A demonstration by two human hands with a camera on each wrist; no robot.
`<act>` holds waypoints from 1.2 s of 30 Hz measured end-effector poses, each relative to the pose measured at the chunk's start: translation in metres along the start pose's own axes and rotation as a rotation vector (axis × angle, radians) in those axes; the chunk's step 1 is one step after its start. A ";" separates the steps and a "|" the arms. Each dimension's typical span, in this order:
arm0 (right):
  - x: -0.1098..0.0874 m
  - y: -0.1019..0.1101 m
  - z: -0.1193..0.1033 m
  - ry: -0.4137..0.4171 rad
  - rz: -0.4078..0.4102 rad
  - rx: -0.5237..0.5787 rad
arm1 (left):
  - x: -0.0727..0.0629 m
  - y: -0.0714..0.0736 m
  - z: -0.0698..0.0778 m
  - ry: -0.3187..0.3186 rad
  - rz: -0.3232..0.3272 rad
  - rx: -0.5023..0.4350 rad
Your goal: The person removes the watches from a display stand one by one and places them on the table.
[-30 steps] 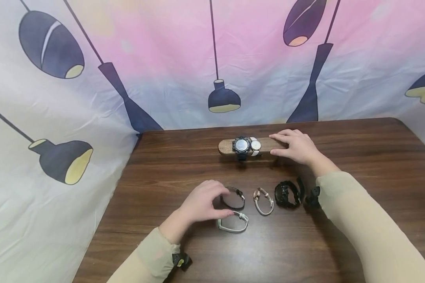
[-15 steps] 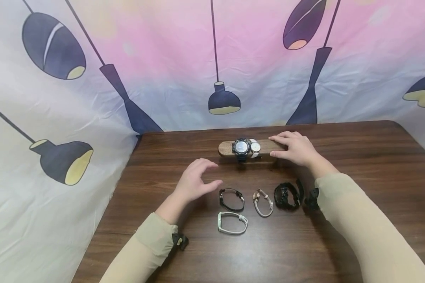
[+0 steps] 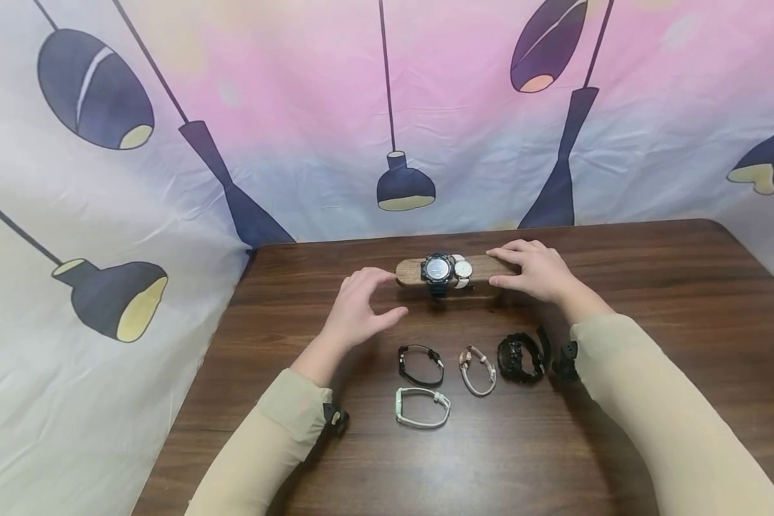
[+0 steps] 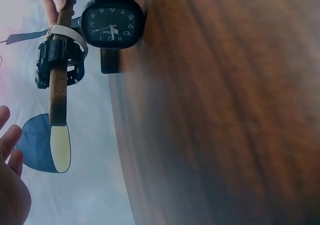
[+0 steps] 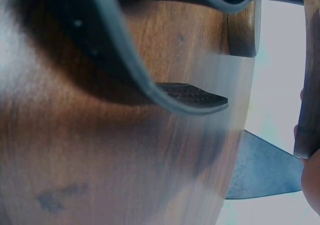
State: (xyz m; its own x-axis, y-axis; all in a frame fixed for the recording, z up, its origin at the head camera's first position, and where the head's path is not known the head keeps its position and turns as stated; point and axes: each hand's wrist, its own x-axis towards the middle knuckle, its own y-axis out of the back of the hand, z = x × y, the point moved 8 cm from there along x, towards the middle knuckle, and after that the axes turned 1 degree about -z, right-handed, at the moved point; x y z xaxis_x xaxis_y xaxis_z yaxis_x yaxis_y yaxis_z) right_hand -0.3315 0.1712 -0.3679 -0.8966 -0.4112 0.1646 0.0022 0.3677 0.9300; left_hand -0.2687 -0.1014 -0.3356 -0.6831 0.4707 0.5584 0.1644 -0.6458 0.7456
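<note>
A brown table [image 3: 671, 287] is bearing a wooden stand [image 3: 482, 268] near its back edge.
The stand is showing streaky grain and a rounded left end; the right hand [image 3: 534, 271] is pinching its right end, while the left hand [image 3: 355, 308] is holding thumb and fingers apart by the rounded end, contact unclear. A chunky black watch [image 3: 437, 271] and a smaller white-strapped watch [image 3: 463, 269] are sitting on it side by side. The left wrist view is showing a square dial [image 4: 112, 27] with pale numerals, which the head view is showing only edge-on.
</note>
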 end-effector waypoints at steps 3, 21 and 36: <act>-0.001 -0.001 0.002 -0.007 0.003 0.001 | 0.008 -0.004 0.000 -0.002 -0.004 0.010; -0.002 0.000 0.001 0.012 0.025 -0.007 | 0.031 -0.028 -0.011 0.092 -0.086 0.040; 0.001 0.000 0.001 0.012 0.018 -0.010 | 0.042 -0.035 -0.016 0.124 -0.126 0.054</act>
State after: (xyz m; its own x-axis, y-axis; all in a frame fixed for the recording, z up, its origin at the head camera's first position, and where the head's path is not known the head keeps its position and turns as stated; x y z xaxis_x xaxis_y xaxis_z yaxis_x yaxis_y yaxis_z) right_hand -0.3325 0.1713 -0.3678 -0.8908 -0.4148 0.1853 0.0227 0.3668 0.9300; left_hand -0.3144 -0.0682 -0.3439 -0.7825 0.4659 0.4131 0.1081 -0.5516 0.8271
